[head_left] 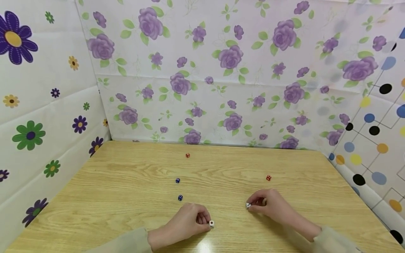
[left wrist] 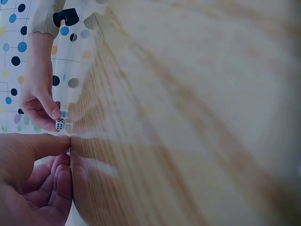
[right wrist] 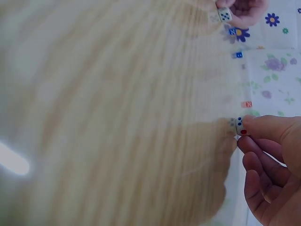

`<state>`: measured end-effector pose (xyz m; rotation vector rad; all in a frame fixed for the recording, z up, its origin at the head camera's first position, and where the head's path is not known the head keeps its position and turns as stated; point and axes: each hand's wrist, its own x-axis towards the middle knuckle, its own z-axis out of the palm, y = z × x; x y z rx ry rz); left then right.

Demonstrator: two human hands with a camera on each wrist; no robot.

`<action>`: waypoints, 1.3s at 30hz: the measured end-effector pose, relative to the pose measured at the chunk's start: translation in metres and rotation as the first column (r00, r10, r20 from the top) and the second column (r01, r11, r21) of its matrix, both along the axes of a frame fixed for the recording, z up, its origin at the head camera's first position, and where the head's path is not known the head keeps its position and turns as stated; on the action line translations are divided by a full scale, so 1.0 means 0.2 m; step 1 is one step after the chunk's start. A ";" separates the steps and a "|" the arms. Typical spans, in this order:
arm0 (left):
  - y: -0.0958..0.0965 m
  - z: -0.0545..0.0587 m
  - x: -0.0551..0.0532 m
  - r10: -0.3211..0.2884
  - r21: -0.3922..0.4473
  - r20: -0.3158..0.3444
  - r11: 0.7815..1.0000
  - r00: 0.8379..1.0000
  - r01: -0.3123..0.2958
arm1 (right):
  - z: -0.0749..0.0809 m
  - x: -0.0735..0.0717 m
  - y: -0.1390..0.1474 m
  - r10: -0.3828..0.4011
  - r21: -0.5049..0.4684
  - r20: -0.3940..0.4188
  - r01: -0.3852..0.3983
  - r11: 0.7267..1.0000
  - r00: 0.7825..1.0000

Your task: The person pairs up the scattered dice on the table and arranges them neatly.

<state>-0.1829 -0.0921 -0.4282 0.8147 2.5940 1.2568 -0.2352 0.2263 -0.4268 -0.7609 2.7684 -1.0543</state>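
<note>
Near the table's front, my left hand (head_left: 186, 223) pinches a white die (head_left: 211, 223) between thumb and fingertip; one large dot shows on its top. To the right and a little farther back, my right hand (head_left: 273, 207) holds a second white die (head_left: 248, 205) the same way, tilted on a corner. In the right wrist view this die (right wrist: 240, 125) shows blue dots and a red one, low against the tabletop. Two blue dice, one nearer (head_left: 180, 197) and one farther (head_left: 178, 180), lie beyond my left hand. A red die (head_left: 268, 177) lies beyond my right hand.
Another red die (head_left: 187, 155) sits near the back edge of the wooden table (head_left: 133, 175). A rose-patterned cloth (head_left: 202, 102) hangs behind the table. Flowered cloth (head_left: 60, 140) borders the left side, dotted cloth (head_left: 367, 140) the right.
</note>
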 end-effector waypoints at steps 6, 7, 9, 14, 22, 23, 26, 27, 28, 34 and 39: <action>0.00 0.00 0.00 0.000 -0.005 -0.001 1.000 1.000 0.000 | 0.00 0.04 -0.07 0.038 -0.030 0.016 -0.037 0.999 0.999; 0.00 0.00 0.00 0.001 -0.005 -0.002 1.000 1.000 -0.001 | 0.00 0.05 -0.08 0.046 -0.035 0.018 -0.045 0.998 0.999; 0.00 0.00 0.00 0.002 -0.006 -0.005 1.000 1.000 -0.002 | 0.00 0.06 -0.10 0.064 -0.043 0.023 -0.063 0.997 0.998; 0.00 0.00 0.00 0.002 -0.007 -0.008 1.000 1.000 -0.002 | 0.01 0.09 -0.15 0.088 -0.044 0.022 -0.087 0.995 0.996; 0.00 0.00 -0.01 -0.002 -0.015 -0.013 1.000 1.000 0.001 | 0.02 0.14 -0.24 0.126 -0.050 0.052 -0.124 0.991 0.991; 0.00 0.00 -0.01 -0.004 -0.015 -0.014 1.000 1.000 0.003 | 0.01 0.15 -0.25 0.133 -0.055 0.059 -0.130 0.990 0.989; 0.00 0.00 -0.01 -0.005 -0.020 -0.018 1.000 1.000 0.005 | 0.01 0.17 -0.30 0.145 -0.064 0.078 -0.141 0.988 0.986; 0.00 0.00 -0.01 -0.005 -0.021 -0.019 1.000 1.000 0.005 | 0.01 0.18 -0.31 0.147 -0.066 0.080 -0.142 0.988 0.986; 0.00 0.00 -0.01 -0.005 -0.022 -0.021 1.000 1.000 0.004 | 0.01 0.18 -0.32 0.148 -0.069 0.085 -0.143 0.987 0.985; 0.01 0.00 -0.01 -0.005 -0.025 -0.022 1.000 1.000 0.005 | 0.01 0.20 -0.38 0.154 -0.092 0.107 -0.144 0.985 0.982; 0.01 0.00 -0.01 -0.010 -0.025 -0.022 1.000 1.000 0.009 | 0.00 0.19 -0.41 0.172 -0.108 0.108 -0.160 0.981 0.979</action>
